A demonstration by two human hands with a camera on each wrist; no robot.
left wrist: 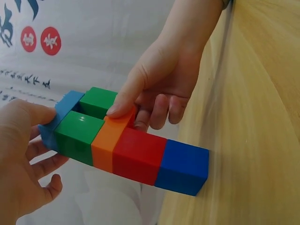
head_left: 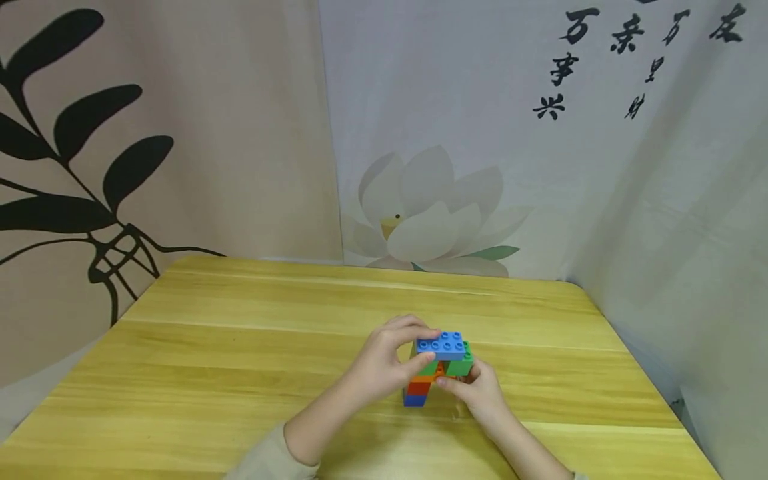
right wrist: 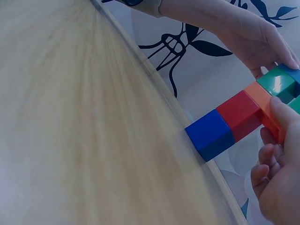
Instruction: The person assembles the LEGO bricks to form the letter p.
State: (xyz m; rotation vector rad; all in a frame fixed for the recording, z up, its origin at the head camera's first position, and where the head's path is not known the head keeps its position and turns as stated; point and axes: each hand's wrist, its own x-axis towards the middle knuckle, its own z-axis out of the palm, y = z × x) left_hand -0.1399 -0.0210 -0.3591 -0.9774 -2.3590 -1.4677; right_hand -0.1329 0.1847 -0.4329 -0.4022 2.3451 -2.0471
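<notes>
A tower of toy building blocks stands on the table, a dark blue block at its foot, a red block above that, then a longer orange block. Two green blocks sit side by side on the orange one, a narrow gap between them. Across their tops lies a light blue block with its studs facing up. My left hand grips this light blue block from the left, thumb in front and fingers behind. From the right, my right hand pinches the overhanging end of the orange block, thumb on the near side.
The wooden table spreads out around the tower. Behind it hangs a pale printed curtain with a lotus, dark leaves and black lettering, close to the table's back edge.
</notes>
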